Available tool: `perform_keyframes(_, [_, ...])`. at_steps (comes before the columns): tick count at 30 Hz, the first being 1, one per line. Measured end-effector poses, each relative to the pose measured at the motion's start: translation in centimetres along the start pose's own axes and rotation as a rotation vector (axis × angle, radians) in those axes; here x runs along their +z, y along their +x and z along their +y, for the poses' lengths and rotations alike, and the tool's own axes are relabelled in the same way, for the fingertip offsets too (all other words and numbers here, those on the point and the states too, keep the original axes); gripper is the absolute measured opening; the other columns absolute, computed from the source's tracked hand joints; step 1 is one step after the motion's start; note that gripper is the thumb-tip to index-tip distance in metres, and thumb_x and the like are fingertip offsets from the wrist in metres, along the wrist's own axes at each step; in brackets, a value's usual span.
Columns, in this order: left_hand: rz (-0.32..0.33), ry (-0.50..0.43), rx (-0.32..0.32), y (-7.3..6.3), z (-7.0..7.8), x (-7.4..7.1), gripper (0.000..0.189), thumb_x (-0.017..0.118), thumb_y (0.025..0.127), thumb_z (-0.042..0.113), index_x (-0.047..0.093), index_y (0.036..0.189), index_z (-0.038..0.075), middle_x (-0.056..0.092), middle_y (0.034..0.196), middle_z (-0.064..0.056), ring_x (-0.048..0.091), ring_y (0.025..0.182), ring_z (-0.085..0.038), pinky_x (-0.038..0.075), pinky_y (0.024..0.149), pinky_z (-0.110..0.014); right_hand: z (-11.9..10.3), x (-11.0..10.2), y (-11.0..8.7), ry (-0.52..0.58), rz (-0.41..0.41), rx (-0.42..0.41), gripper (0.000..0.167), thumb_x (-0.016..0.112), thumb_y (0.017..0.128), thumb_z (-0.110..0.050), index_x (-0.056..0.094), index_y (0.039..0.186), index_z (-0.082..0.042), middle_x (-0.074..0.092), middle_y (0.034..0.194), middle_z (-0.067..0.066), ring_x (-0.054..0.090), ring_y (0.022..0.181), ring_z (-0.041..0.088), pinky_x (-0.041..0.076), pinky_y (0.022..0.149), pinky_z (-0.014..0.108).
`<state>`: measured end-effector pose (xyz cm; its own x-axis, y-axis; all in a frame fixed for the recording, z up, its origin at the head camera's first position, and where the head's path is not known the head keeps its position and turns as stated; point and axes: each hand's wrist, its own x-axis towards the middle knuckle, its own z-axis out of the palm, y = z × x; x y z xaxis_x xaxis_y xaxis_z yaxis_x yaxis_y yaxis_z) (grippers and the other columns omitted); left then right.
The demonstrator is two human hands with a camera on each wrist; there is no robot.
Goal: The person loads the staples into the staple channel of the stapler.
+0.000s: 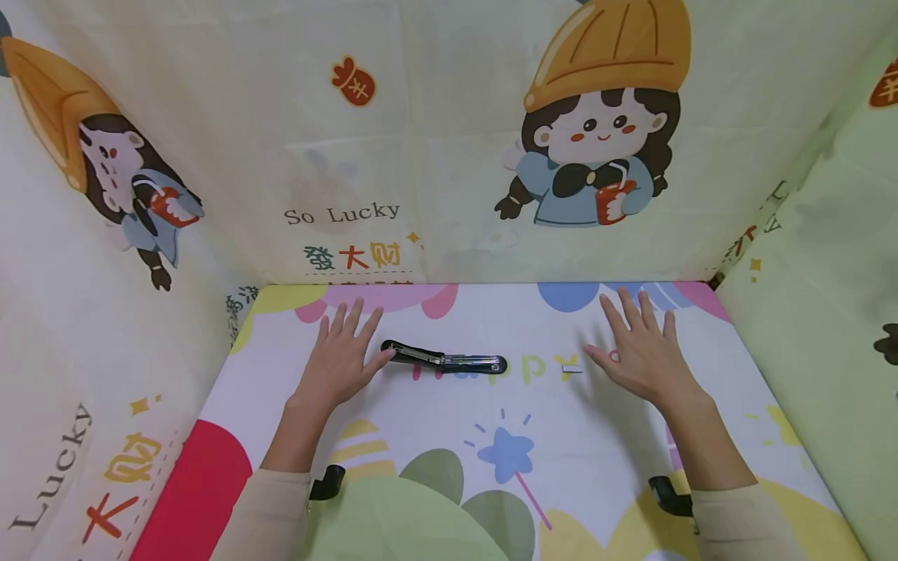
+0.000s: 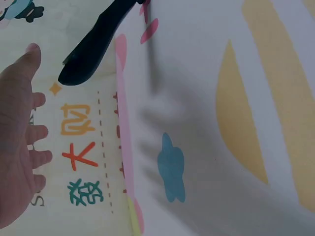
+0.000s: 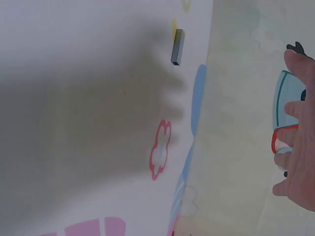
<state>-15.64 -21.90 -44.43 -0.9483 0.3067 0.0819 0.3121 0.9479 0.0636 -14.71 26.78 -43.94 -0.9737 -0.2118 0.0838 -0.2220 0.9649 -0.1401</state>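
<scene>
A black stapler lies opened out flat near the middle of the table, its metal channel showing. My left hand is spread with straight fingers at the stapler's left end, the thumb tip overlapping that end in the head view. In the left wrist view, one black arm of the stapler shows beyond the thumb. A short grey strip of staples sits right of the stapler; the right wrist view shows this staple strip too. Just right of it, my right hand is spread, holding nothing.
The table is covered by a white cloth with colourful prints. Pale printed fabric walls stand at the back and on both sides. Black straps with small devices sit at both wrists.
</scene>
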Motion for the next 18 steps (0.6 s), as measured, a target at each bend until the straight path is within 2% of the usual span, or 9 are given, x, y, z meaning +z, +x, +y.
perform_keyframes(9, [-0.031,-0.085,0.017,0.2,-0.6,0.6,0.083,0.053,0.101,0.059,0.023,0.166,0.017,0.016,0.172,-0.020,0.014,0.158,-0.045,0.015,0.124,-0.066,0.4,0.4,0.2,0.044,0.020,-0.066,0.087,0.056,0.098,-0.059,0.023,0.165,-0.013,0.016,0.171,0.021,0.011,0.156,0.050,0.010,0.115,0.079])
perform_keyframes(13, [-0.046,-0.126,0.020,0.2,-0.6,0.8,0.085,0.056,0.100,0.059,0.022,0.166,0.017,0.016,0.172,-0.020,0.014,0.157,-0.045,0.013,0.124,-0.066,0.6,0.9,0.3,0.058,0.045,-0.112,0.084,0.060,0.097,-0.057,0.030,0.163,-0.014,0.022,0.170,0.020,0.017,0.156,0.048,0.014,0.115,0.079])
perform_keyframes(18, [-0.037,-0.182,0.030,0.4,-0.7,1.3,0.091,0.065,0.095,0.057,0.024,0.165,0.017,0.020,0.171,-0.019,0.020,0.156,-0.043,0.017,0.125,-0.063,0.7,1.5,0.6,0.103,0.092,-0.176,0.077,0.068,0.094,-0.052,0.043,0.157,-0.017,0.032,0.167,0.017,0.027,0.152,0.048,0.020,0.113,0.079])
